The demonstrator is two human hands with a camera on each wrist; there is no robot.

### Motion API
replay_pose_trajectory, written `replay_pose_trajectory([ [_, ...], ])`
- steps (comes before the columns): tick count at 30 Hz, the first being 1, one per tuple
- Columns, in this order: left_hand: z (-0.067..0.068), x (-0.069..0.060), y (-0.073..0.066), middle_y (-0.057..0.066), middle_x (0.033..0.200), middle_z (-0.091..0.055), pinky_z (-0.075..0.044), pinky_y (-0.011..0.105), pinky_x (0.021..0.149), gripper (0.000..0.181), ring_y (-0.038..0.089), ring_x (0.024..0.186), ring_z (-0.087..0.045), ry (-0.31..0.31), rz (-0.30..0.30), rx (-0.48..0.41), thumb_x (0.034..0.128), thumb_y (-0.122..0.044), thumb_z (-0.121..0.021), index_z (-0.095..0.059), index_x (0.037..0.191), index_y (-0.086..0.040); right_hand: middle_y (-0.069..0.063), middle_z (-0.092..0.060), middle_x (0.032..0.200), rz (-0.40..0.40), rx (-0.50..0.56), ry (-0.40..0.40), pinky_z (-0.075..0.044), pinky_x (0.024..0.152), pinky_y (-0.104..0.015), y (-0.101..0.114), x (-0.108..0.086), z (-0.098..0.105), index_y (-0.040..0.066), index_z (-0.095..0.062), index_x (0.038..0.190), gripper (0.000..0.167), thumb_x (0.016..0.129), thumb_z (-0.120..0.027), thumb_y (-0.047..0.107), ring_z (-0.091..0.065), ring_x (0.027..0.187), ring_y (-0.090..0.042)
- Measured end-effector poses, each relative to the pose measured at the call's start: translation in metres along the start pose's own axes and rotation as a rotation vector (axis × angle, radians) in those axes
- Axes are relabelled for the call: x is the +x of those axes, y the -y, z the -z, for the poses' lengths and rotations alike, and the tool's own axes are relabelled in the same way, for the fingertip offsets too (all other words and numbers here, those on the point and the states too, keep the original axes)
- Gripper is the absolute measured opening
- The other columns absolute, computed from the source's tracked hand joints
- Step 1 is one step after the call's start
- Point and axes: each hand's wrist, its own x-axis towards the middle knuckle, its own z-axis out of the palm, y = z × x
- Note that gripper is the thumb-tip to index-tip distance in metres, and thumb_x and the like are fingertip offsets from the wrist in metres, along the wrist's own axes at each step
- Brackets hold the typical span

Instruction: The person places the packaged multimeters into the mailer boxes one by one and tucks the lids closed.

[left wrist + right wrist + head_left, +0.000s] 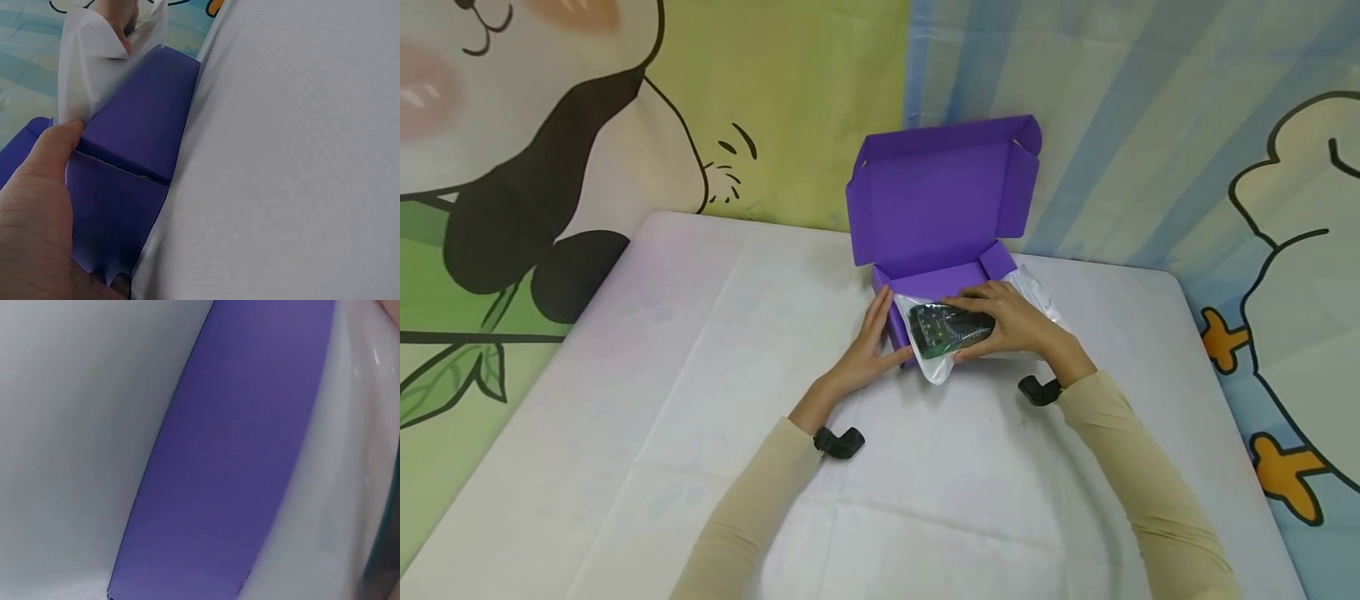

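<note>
A green circuit board (951, 329) in a white-and-clear plastic bag (934, 368) lies tilted across the front of an open purple box (943, 196). From above, my right hand (1017, 321) grips the bagged board, thumb at its near side and fingers over its far side. My left hand (867, 354) rests against the box's left wall, with fingers extended and thumb at the front corner. In the left wrist view, the left thumb (53, 147) touches the box rim beside the bag. The right wrist view shows the box's purple front wall (225, 456); the bag hides part of the box's interior.
The box stands on a white-covered table (917, 492) near its back edge, with its lid raised. Behind it hangs a cartoon-printed backdrop (797, 100). Black wrist cameras (841, 443) sit on both wrists. More plastic (1037, 292) sticks out at the box's right.
</note>
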Motion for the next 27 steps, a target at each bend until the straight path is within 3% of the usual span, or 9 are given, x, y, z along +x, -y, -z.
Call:
replay_pose_trajectory([
  [3,0.002,0.0,0.0,-0.007,0.163,0.012,-0.011,0.047,0.12,0.102,0.02,0.15,0.004,0.004,-0.002,-0.005,0.0905,-0.022,-0.071,0.006,0.157,-0.025,-0.017,-0.055,0.135,-0.008,0.009,0.005,-0.03,0.109,-0.055,-0.001,0.003,0.001,0.018,-0.056,0.14,0.091,0.062,-0.087,0.055,-0.047,0.124,-0.035],
  [10,0.002,0.0,0.003,-0.007,0.163,0.012,-0.011,0.049,0.119,0.1,0.02,0.15,0.004,0.007,-0.014,-0.01,0.0906,-0.029,-0.07,0.002,0.158,-0.02,-0.018,-0.052,0.139,-0.052,0.018,0.041,-0.026,0.111,-0.058,-0.004,0.01,0.006,0.02,-0.053,0.142,0.09,0.066,-0.085,0.055,-0.043,0.129,-0.037],
  [16,0.002,0.001,0.004,-0.006,0.164,0.01,-0.012,0.049,0.119,0.1,0.019,0.15,0.003,-0.004,-0.012,0.001,0.0902,-0.037,-0.07,0.003,0.158,-0.028,-0.019,-0.052,0.14,-0.048,0.01,0.054,-0.021,0.114,-0.06,-0.007,0.017,0.009,0.02,-0.052,0.143,0.091,0.065,-0.085,0.055,-0.042,0.131,-0.038],
  [27,0.001,0.0,0.002,-0.009,0.163,0.011,-0.012,0.047,0.119,0.105,0.018,0.15,0.004,0.003,-0.008,-0.018,0.0845,-0.062,-0.064,0.002,0.158,-0.027,-0.021,-0.053,0.138,-0.027,0.004,0.06,-0.026,0.112,-0.06,-0.014,0.03,0.008,0.017,-0.054,0.141,0.088,0.066,-0.087,0.051,-0.044,0.13,-0.04],
])
